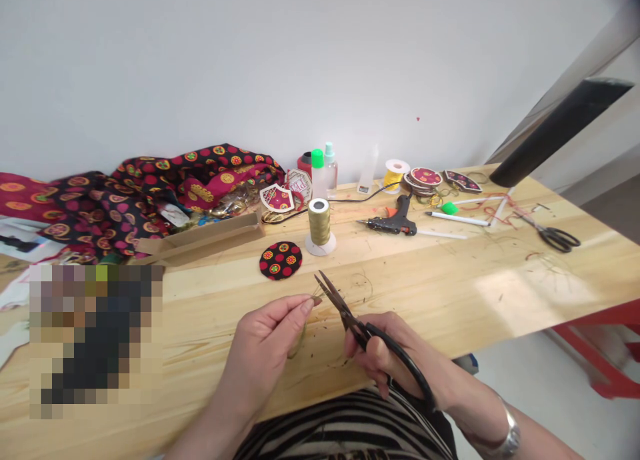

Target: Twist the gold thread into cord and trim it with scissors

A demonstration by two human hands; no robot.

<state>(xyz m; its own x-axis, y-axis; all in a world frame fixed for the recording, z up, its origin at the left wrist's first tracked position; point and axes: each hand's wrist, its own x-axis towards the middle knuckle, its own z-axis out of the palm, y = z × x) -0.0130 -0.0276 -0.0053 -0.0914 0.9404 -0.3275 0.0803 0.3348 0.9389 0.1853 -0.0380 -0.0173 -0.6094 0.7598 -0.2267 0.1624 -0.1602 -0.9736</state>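
My left hand is closed in a pinch on a thin gold thread near the front of the wooden table. My right hand grips black scissors, whose slightly parted blades point up-left at the thread by my left fingertips. A spool of gold thread stands upright just behind, with a round patterned fabric disc lying flat to its left.
A black glue gun, a yellow spool, bottles, patterned patches, a pen and a second pair of scissors lie behind. Patterned cloth and a cardboard box fill the left.
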